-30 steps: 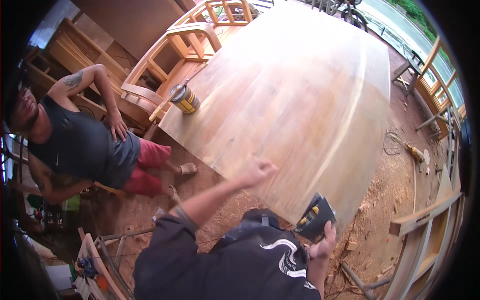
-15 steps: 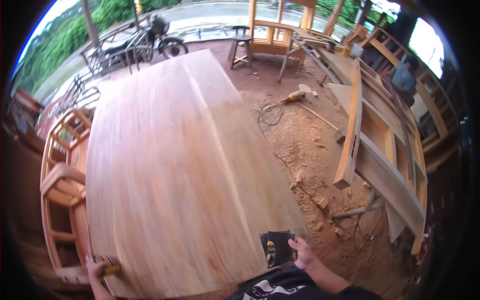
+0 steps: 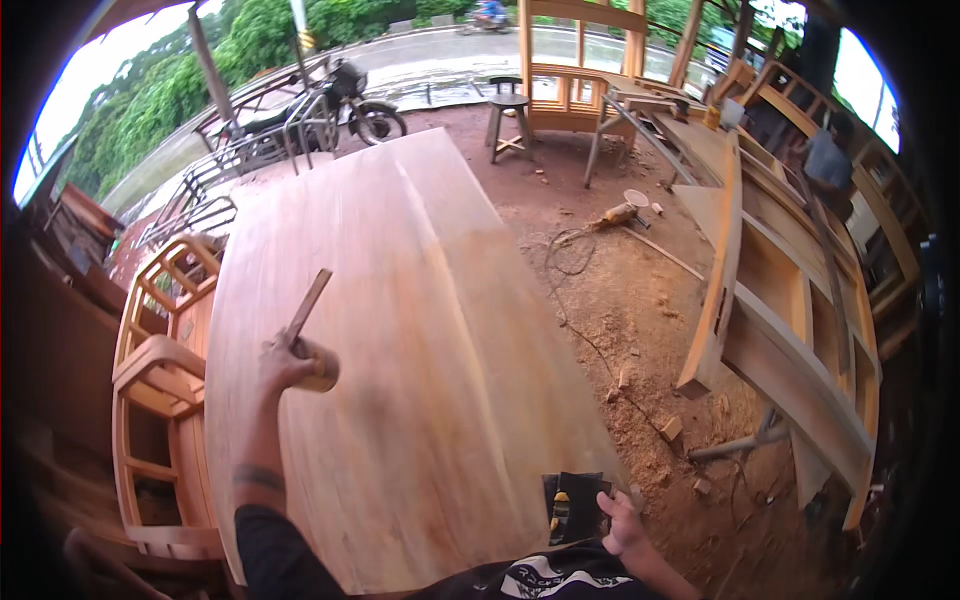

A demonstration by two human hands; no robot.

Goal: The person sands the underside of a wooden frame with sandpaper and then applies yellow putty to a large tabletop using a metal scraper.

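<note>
My left hand (image 3: 280, 364) is closed around a small can (image 3: 319, 367), tilted over the left part of a large wooden slab (image 3: 430, 320). A flat wooden stick (image 3: 312, 302) rises beside the fingers; whether it stands in the can or is pinched against it I cannot tell. At the near right corner of the slab, my right hand (image 3: 625, 522) grips thin black flat plates (image 3: 582, 512), thumb on top. Dabs of yellow paste (image 3: 560, 499) sit on the plates. The slab has pale and reddish-brown streaks, with a light line running along it.
A wooden chair frame (image 3: 165, 380) stands against the slab's left side. Right of it lie sawdust, wood scraps, a corded power tool (image 3: 614, 215) and a large wooden frame (image 3: 715, 290). Behind are a stool (image 3: 507, 118) and a motorcycle (image 3: 345, 100). A person (image 3: 830, 160) is at far right.
My left hand has carried the can from the slab's near left corner forward and inward over the wood. The right hand keeps its hold on the plates. The whole view has shifted slightly.
</note>
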